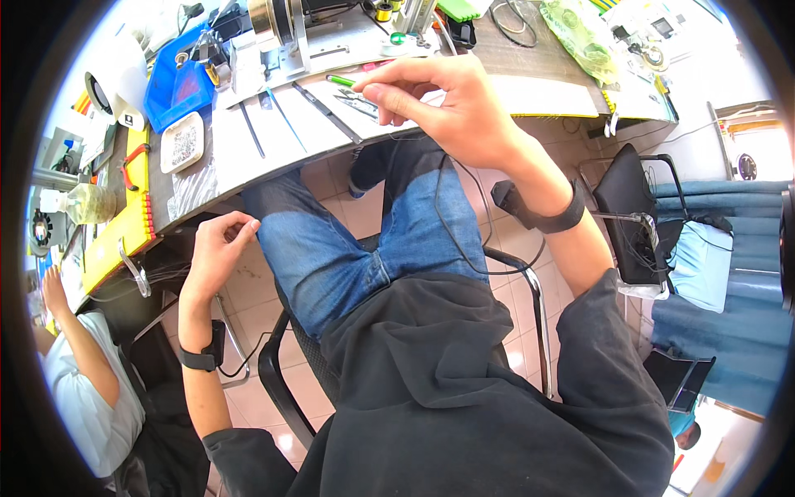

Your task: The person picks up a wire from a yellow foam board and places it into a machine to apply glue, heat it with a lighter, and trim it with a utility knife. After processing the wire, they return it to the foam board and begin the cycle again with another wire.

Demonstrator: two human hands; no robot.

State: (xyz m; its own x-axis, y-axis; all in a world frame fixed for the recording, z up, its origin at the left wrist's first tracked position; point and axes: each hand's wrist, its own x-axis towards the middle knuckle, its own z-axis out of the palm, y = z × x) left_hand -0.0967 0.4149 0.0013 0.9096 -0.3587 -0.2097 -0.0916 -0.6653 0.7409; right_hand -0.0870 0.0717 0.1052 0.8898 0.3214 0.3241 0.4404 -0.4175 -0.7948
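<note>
My right hand (pixel 439 103) is over the front of the white work surface (pixel 310 137), with its thumb and forefinger drawn together. A slim green-ended tool (pixel 340 80) shows right at its fingertips; whether it is gripped or lies behind them I cannot tell. Close to that hand lie metal tweezers (pixel 356 103) and a long dark flat tool (pixel 326 113). Farther left are a thin blue stick (pixel 286 120) and a black stick (pixel 252 130). Below the table edge, beside my left knee, my left hand (pixel 222 253) has its fingers pinched; anything between them is too small to make out.
A white dish of tiny parts (pixel 182 142) and a blue tray (pixel 176 87) stand at the left. A metal spool machine (pixel 277 25) is at the back. Red-handled pliers (pixel 132 166) lie farther left. Another person's arm (pixel 87 356) shows there. Cables hang by my right leg.
</note>
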